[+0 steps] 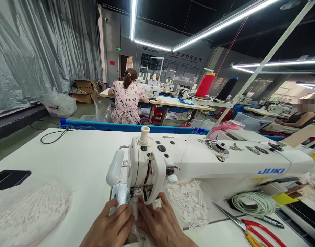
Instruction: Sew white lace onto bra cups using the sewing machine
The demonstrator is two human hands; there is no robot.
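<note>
Now: left hand (pixel 109 224) and right hand (pixel 160 223) meet at the near edge of the table (pixel 77 157), directly under the head of the machine (pixel 224 161). Both pinch a lace strip (pixel 135 208) between curled fingers, fingertips close together at the needle plate. The strip runs down between the wrists toward the near edge. More lace (pixel 189 202) lies flat under the machine arm, just right of the right hand. Scissors (pixel 252 230) and a cord coil (pixel 252 203) sit toward the near right corner. Lace pile (pixel 26 212) and phone (pixel 8 178) lie at the left edge. A co-worker (pixel 126 99) sits at a table beyond.
</note>
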